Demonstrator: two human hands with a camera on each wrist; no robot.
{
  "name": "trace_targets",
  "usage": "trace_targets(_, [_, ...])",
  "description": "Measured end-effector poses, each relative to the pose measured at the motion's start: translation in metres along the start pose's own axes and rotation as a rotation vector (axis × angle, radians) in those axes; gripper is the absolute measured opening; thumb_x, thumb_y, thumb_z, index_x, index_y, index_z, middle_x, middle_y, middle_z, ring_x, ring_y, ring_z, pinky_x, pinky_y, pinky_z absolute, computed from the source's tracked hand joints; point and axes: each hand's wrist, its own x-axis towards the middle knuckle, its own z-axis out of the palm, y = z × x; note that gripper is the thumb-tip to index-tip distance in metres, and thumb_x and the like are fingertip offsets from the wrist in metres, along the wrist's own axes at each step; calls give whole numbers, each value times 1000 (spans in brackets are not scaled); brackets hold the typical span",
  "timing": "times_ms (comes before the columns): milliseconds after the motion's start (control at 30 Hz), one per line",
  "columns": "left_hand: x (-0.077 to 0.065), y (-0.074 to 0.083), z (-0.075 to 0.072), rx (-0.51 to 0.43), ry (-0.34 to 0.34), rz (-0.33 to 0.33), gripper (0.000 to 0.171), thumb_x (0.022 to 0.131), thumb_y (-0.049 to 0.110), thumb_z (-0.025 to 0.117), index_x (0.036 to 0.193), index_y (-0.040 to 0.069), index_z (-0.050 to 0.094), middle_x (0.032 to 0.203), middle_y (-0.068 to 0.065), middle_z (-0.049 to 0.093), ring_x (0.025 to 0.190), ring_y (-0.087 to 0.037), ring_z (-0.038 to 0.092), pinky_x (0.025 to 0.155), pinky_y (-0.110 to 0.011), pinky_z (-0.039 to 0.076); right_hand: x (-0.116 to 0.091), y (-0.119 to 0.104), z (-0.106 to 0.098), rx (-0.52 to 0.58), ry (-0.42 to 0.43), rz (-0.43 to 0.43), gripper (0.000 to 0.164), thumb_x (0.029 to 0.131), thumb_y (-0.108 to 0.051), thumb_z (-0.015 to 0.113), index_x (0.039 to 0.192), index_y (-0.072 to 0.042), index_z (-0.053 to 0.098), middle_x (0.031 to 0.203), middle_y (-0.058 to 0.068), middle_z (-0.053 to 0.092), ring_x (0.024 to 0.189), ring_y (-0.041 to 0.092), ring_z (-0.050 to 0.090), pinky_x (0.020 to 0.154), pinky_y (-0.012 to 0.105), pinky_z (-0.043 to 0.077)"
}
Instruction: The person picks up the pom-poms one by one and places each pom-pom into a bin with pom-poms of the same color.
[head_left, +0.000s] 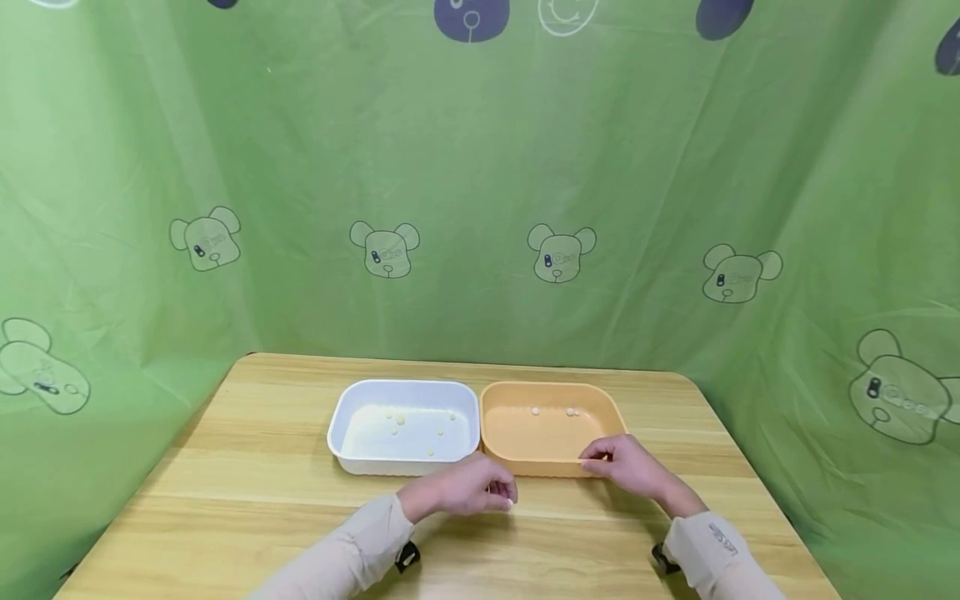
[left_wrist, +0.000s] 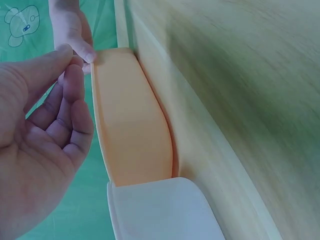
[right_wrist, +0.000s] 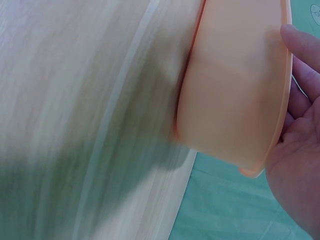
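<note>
My left hand (head_left: 472, 485) hangs over the table just in front of where the two trays meet. Its thumb and index fingertip come together in a pinch, with a small white ball (head_left: 510, 504) showing at the tips; in the left wrist view the fingers hide it. My right hand (head_left: 632, 463) grips the front rim of the orange tray (head_left: 532, 468) near its right corner, thumb on the outer wall and fingers over the inner side. Several small white balls (head_left: 536, 411) lie towards the back of that tray.
Side by side with the orange tray, at its left, stands a white tray (head_left: 382, 467) holding several small yellowish balls (head_left: 401, 420). Both are on a wooden table (head_left: 225, 500). A green curtain (head_left: 480, 317) with bear-head prints surrounds the table's back and sides.
</note>
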Motion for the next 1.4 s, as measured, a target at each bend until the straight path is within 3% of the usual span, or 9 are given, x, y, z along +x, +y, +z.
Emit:
trace_targets(400, [5, 2, -9, 18, 26, 39, 4, 89, 10, 66, 85, 12, 67, 78, 12, 63, 72, 8, 53, 68, -7, 43, 1, 1, -2, -9, 1, -19, 6, 88, -22, 68, 87, -17, 71, 81, -9, 66, 73, 7, 57, 66, 25, 47])
trace_targets(600, [10, 6, -17, -11, 62, 12, 4, 90, 11, 65, 87, 11, 68, 79, 13, 63, 72, 6, 54, 68, -9, 44, 1, 4, 0, 4, 14, -59, 7, 88, -19, 68, 86, -14, 72, 81, -8, 66, 72, 6, 56, 64, 24, 47])
trace_targets(933, [15, 9, -29, -19, 106, 4, 7, 92, 13, 63, 89, 11, 68, 79, 12, 63, 72, 5, 54, 68, -10, 44, 1, 4, 1, 3, 15, -55, 11, 88, -19, 68, 88, -9, 72, 81, -4, 67, 72, 7, 56, 65, 24, 47])
trace_targets(1167, [16, 11, -32, -27, 119, 18, 9, 92, 14, 62, 89, 8, 69, 80, 3, 67, 69, 4, 52, 66, -11, 44, 1, 4, 0, 4, 12, -53, 7, 88, -20, 68, 86, -14, 72, 81, -8, 66, 72, 8, 56, 64, 24, 47])
trace_targets(1400, [18, 8, -37, -21, 133, -4, 9, 93, 15, 62, 88, 13, 69, 81, 5, 67, 69, 3, 53, 66, -12, 44, 1, 3, 1, 3, 15, -52, 6, 88, -19, 68, 86, -15, 71, 80, -8, 66, 72, 6, 56, 65, 24, 46])
